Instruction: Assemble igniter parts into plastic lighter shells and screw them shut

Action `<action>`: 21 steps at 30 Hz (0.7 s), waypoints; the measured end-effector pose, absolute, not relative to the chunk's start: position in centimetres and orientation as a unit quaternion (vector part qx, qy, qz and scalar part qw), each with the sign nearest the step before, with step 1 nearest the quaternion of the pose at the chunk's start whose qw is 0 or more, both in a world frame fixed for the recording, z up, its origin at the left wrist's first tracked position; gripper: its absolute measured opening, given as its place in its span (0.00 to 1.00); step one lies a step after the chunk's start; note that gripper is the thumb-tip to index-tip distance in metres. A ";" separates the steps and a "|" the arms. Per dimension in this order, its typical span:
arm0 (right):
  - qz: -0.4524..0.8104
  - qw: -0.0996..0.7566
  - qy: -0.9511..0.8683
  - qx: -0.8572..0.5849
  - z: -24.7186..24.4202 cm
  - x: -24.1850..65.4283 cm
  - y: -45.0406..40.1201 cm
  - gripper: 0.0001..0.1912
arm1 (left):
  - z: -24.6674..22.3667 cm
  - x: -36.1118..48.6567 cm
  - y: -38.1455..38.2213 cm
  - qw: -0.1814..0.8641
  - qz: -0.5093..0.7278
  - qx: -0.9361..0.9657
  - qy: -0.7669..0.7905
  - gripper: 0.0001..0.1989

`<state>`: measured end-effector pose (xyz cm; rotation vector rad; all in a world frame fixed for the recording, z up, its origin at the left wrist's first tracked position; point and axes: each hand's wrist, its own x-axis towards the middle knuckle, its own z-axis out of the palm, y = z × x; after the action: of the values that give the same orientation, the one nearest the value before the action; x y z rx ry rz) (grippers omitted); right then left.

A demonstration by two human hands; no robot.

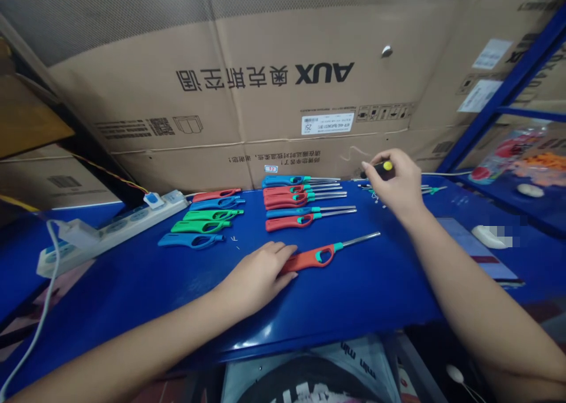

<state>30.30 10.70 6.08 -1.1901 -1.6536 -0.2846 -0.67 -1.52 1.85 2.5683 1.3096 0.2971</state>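
Observation:
My left hand (260, 276) is closed on the handle end of a red gas lighter (309, 259), which lies on the blue table (349, 297) with its long metal nozzle pointing right. My right hand (400, 179) is raised over the back right of the table, gripping a screwdriver (379, 170) with a black handle and a yellow end; its shaft cannot be made out. Below that hand, partly hidden, thin metal rods with green ends (433, 189) lie in a bunch. Behind my left hand, several red and blue lighters with nozzles (289, 222) lie in a column.
Further left, several red, blue and green lighter bodies without nozzles (201, 215) lie stacked in a column. A white power strip (119, 229) with plugged-in cables runs along the left. Cardboard (265, 31) stands behind the table. At right are a flat sheet (477, 252) and a white object (489, 236).

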 end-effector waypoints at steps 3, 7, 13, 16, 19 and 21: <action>-0.117 0.402 -0.718 -0.556 5.3 31.8 11.4 0.05 | 1.7 -0.6 -0.8 0.103 0.094 0.883 0.448 0.17; -0.082 0.280 -0.729 -0.620 4.8 32.4 12.0 0.07 | 1.0 -1.2 1.0 0.110 0.127 0.883 0.439 0.14; -0.010 0.122 -0.746 -0.655 3.6 33.1 12.6 0.13 | -0.2 -2.2 3.0 0.063 0.203 0.881 0.423 0.12; 0.012 0.070 -0.754 -0.653 2.6 33.3 12.7 0.17 | -0.9 -2.6 3.5 0.044 0.227 0.880 0.415 0.13; 0.024 0.031 -0.765 -0.642 2.0 33.5 12.8 0.19 | -1.3 -2.8 3.8 0.032 0.232 0.883 0.407 0.13; 0.026 0.016 -0.775 -0.632 2.0 33.4 12.8 0.18 | -1.5 -2.9 4.0 0.024 0.234 0.883 0.407 0.13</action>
<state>33.41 12.79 1.98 -1.9638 -2.4091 0.0806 -2.85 4.00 -1.51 2.7312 1.2585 0.7232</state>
